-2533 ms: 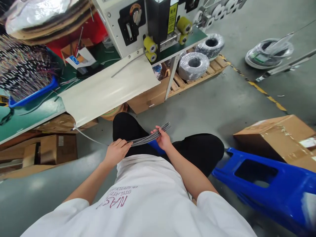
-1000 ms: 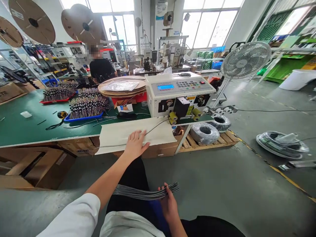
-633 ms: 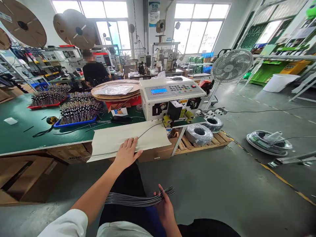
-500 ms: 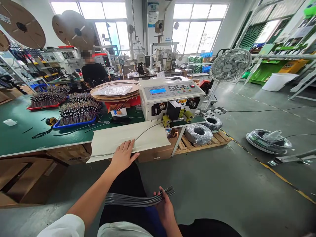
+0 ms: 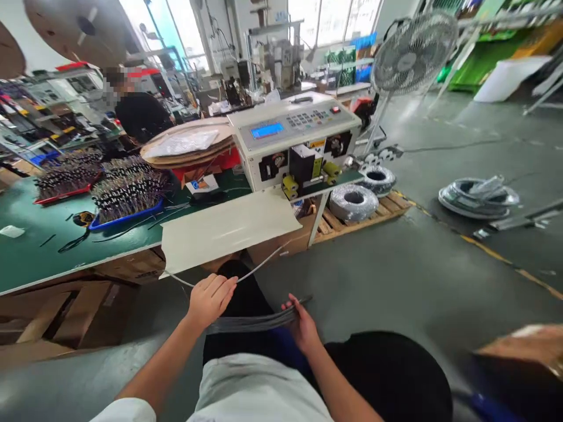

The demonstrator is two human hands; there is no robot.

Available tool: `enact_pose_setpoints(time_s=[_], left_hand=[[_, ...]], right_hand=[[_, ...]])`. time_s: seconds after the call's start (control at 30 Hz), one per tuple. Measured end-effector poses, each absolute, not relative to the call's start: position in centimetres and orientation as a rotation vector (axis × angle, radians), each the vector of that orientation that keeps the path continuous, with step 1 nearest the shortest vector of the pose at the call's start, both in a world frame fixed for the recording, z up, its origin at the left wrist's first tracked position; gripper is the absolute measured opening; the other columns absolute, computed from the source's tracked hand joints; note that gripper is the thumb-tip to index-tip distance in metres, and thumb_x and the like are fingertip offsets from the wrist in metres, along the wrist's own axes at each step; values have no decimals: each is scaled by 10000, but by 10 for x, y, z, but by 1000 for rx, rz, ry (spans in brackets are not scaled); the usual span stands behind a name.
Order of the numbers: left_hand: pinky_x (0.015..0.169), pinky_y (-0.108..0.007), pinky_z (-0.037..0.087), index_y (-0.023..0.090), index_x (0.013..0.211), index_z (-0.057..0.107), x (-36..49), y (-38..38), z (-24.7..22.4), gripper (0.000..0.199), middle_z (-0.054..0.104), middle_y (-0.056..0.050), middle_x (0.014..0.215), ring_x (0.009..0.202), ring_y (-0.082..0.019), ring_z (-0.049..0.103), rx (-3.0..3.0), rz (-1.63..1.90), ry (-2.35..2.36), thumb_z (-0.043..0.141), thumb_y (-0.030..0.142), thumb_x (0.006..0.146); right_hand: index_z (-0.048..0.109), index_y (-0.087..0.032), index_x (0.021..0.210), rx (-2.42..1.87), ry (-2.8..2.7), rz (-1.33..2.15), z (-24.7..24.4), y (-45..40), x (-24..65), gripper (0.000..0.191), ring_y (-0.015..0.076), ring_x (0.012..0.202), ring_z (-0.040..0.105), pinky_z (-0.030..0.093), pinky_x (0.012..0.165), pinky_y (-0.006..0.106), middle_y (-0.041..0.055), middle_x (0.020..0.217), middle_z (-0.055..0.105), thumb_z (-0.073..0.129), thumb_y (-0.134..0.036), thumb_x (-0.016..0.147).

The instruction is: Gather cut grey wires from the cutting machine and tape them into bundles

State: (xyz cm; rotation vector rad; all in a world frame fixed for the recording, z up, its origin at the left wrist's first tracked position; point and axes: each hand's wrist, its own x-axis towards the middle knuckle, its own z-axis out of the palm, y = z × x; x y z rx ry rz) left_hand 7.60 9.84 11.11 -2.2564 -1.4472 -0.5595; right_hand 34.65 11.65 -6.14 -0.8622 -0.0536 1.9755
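My left hand is closed around a single grey cable, just off the near edge of a cream sheet. One end of this cable bends up to the right, and its other side runs left past the sheet's corner. Lower down, over my lap, my right hand grips a bundle of grey cables near their right end. Beyond the sheet stands a cream cable-cutting machine with a blue display and yellow-green rollers.
On the green table are a blue tray and a red tray of wire pieces, plus a tape measure. Cable coils lie on a pallet to the right, near a fan. A person in black sits behind.
My left hand has closed on the cable and drawn it off the sheet toward me; its end is now free of the machine's rollers. My right hand still holds the bundle. The view has shifted.
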Motion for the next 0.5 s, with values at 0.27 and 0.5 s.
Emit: enact_pose_setpoints(time_s=[0.27,0.5], left_hand=[[662,-289,406,261,1099,660,105,38,58,214,661,-14,856,808,-146,568,-2563,-202,-1682,499,281,961],[683,-297,411,247,1029,680,100,28,50,265,658,-26,834,819,-161,571,-2534,-180,-1894,431,329,989]], right_hand=[[686,-281,1105,-839,-124,2003,-60,116,346,333,227,1018,682,484,933,394,23,1151,732,700,-396,793],[670,-267,1129,-803,-100,2001,-60,112,350,359,220,1044,674,487,905,370,4,1172,721,646,-322,776]])
